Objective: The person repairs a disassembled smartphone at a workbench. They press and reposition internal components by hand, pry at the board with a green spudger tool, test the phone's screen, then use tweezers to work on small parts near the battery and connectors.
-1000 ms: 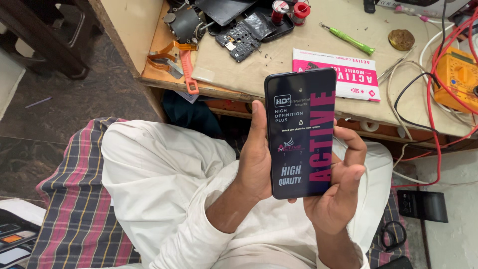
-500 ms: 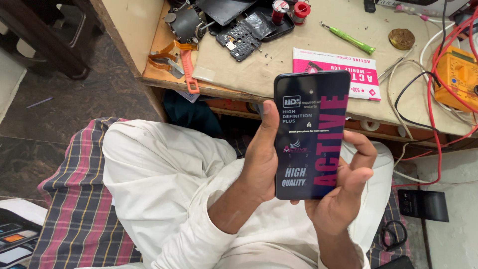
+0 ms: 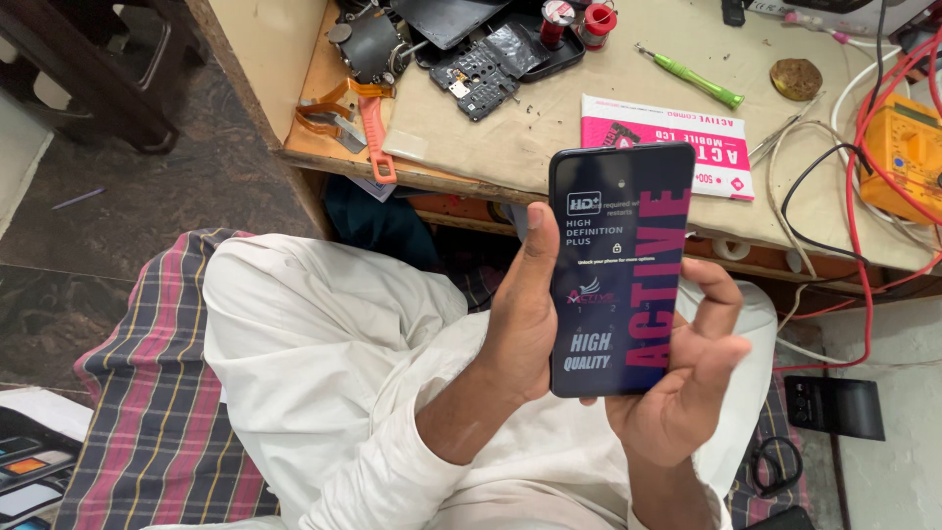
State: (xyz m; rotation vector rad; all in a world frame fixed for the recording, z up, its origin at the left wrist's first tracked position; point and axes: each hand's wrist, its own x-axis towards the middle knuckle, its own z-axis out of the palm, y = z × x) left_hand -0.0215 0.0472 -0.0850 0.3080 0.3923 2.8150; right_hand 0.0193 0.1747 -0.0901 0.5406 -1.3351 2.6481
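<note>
While your left hand (image 3: 520,324) grips the phone (image 3: 618,265) upright, thumb along its edge, your right hand (image 3: 687,393) cradles it. Both sets of fingers curl around it.

At frame centre, a phone (image 3: 618,270) is sitting upright between the left hand (image 3: 525,314) and the right hand (image 3: 682,393). Behind it, across the upper frame, a workbench (image 3: 491,137) is carrying a flat box (image 3: 667,147) directly above the phone, a screwdriver (image 3: 692,79) above that, and a multimeter (image 3: 908,157) at far right.

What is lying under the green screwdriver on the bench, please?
The green screwdriver lies directly on the beige benchtop; nothing else shows beneath it. The pink box lies apart, nearer the person.
</note>
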